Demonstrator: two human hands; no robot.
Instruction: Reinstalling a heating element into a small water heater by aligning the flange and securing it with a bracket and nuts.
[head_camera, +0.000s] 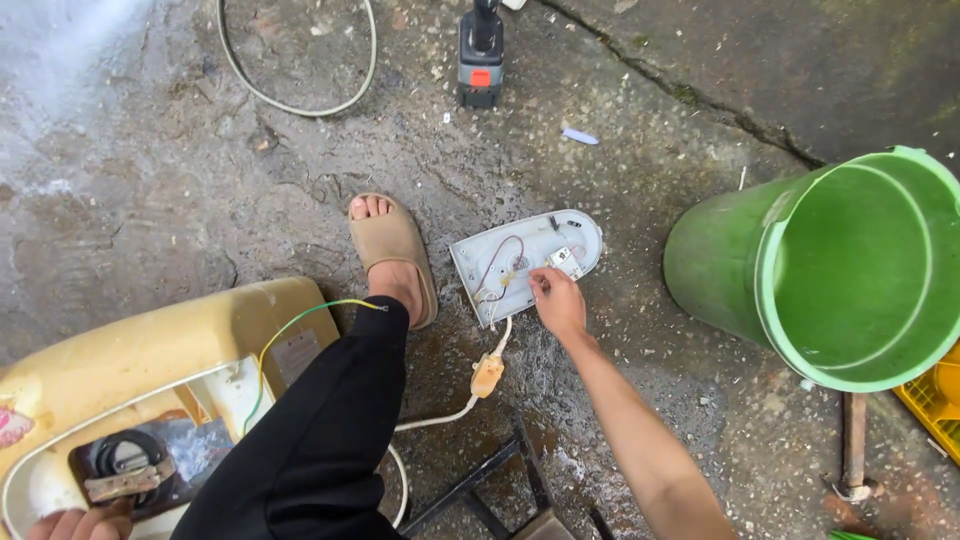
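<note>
My right hand (558, 303) reaches down to an opened white appliance cover (580, 235) lying on the wet concrete, fingertips touching its inner wiring near a small white component (565, 261). Thin red and white wires run inside the cover. A white cord with an inline plug piece (487, 375) trails from it toward me. My left hand (75, 524) shows only at the bottom left corner, resting on the edge of a yellowed appliance housing (150, 345) with a black coil part (125, 462) inside. A yellow-green wire (300, 322) arcs from the housing.
A large green bucket (720, 255) stands at the right, with a yellow crate (935, 400) behind it. A cordless drill (480, 55) and a hose loop (300, 105) lie at the top. My sandalled foot (392, 255) and black trouser leg sit centre. A hammer (853, 440) lies lower right.
</note>
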